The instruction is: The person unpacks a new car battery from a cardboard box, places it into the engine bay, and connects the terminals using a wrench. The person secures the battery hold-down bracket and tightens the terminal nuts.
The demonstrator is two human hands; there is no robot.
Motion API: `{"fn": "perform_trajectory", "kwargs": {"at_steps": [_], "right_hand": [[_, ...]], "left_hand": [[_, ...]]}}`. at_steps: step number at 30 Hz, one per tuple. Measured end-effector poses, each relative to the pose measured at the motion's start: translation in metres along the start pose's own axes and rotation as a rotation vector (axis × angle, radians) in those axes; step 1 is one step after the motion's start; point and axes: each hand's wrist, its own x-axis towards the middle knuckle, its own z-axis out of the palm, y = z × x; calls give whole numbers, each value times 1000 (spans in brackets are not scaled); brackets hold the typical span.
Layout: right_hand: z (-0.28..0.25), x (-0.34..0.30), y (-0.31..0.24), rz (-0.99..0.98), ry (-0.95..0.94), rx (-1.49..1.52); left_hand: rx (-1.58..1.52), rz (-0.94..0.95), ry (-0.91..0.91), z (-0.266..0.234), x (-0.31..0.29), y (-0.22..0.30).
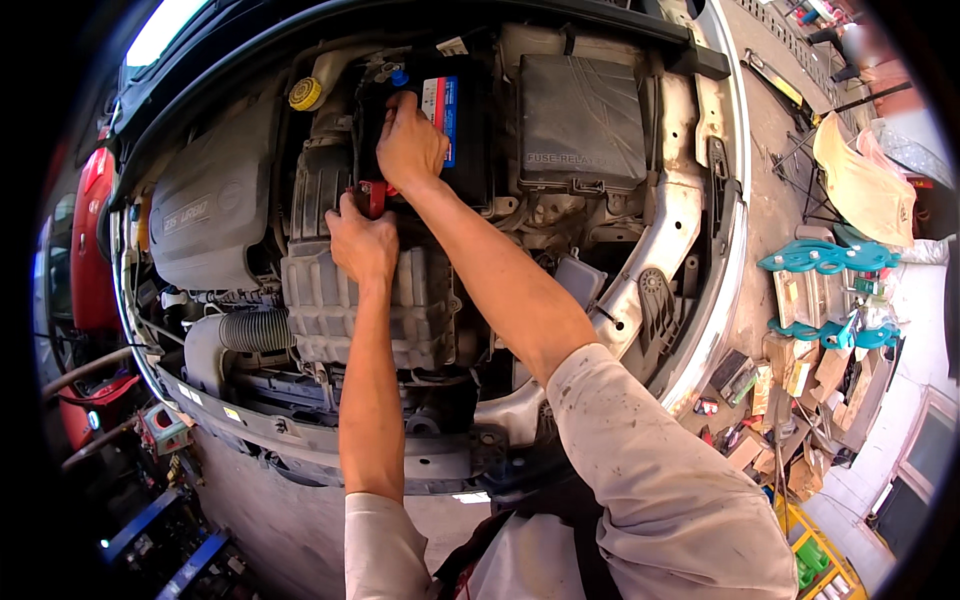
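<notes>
Both my arms reach into a car's engine bay, over a black battery (468,130) with a red, white and blue label. My left hand (364,243) is closed beside a red terminal cover (377,198) at the battery's near left corner. Whatever its fingertips pinch is too small to name. Farther in, my right hand (411,145) is curled closed over the battery's left side. Its fingertips point down past the edge, and what they grip is hidden. A blue cap (400,77) shows just beyond them. The ribbed black air filter box (375,325) lies under my left wrist.
A black fuse box cover (582,120) sits right of the battery. To the left are a plastic engine cover (215,195) and a yellow filler cap (304,94). A corrugated intake hose (255,331) runs nearer me. Teal trays (835,256) and cardboard stand outside, right.
</notes>
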Motion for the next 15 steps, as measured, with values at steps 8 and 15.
{"fn": "perform_trajectory", "kwargs": {"at_steps": [8,15], "right_hand": [[-22,-10,15,-382,0,-362],[-21,-9,19,-398,-126,-330]], "left_hand": [[-29,-41,21,-2,-2,6],[-69,-46,15,0,-5,2]]}}
